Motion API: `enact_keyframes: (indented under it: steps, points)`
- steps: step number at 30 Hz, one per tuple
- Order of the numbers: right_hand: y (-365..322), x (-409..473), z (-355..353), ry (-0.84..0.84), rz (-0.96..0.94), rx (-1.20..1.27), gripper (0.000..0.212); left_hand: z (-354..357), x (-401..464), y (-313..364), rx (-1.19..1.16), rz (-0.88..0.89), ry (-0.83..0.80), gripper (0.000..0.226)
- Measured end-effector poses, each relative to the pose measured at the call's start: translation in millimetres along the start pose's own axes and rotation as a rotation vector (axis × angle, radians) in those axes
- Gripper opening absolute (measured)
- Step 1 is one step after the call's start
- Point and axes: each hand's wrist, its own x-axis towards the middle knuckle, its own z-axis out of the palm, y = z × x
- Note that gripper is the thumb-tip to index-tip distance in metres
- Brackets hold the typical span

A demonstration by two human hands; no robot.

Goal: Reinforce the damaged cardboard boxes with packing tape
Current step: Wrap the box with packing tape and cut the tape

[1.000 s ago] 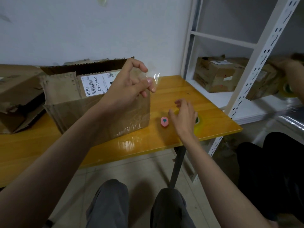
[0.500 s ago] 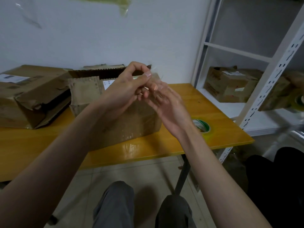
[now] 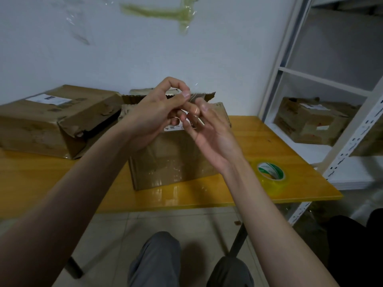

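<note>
A worn cardboard box (image 3: 176, 160) with torn upper flaps stands in the middle of the yellow table (image 3: 248, 137). Above it my left hand (image 3: 157, 108) pinches a clear strip of tape (image 3: 193, 100) between thumb and forefinger. My right hand (image 3: 209, 133) meets it, its fingertips on the same strip. The strip is nearly see-through and hard to trace. A roll of packing tape (image 3: 270, 171) with a green and white core lies flat on the table to the right of the box.
A second crushed box (image 3: 47, 121) lies at the table's left. White metal shelving (image 3: 352, 125) at the right holds another damaged box (image 3: 310, 121). Bits of old tape (image 3: 165, 12) stick to the wall. My knees (image 3: 186, 259) show below the table edge.
My right hand left the table near the roll and rose to meet my left hand at the tape strip. The view tilted up and shifted; the small pink object is out of sight.
</note>
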Motion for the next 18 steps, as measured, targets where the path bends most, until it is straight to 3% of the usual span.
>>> enact_keyframes:
  steps: [5,7,14,18]
  points:
    - [6.2,9.4,0.9,0.135,-0.030,-0.010,0.003,-10.5,-4.8,3.7,0.209,0.081,0.177,0.012]
    - [7.7,11.1,2.1,0.204,-0.064,-0.092,0.009,-13.3,-6.5,5.4,0.284,0.143,0.267,0.012]
    - [13.6,21.7,19.2,0.349,-0.160,-0.334,0.008,-26.7,-2.0,3.4,0.447,0.231,0.379,0.013]
    - [16.0,28.7,21.8,0.429,-0.134,-0.415,0.007,-26.1,-3.4,-4.4,0.601,0.235,0.424,0.031]
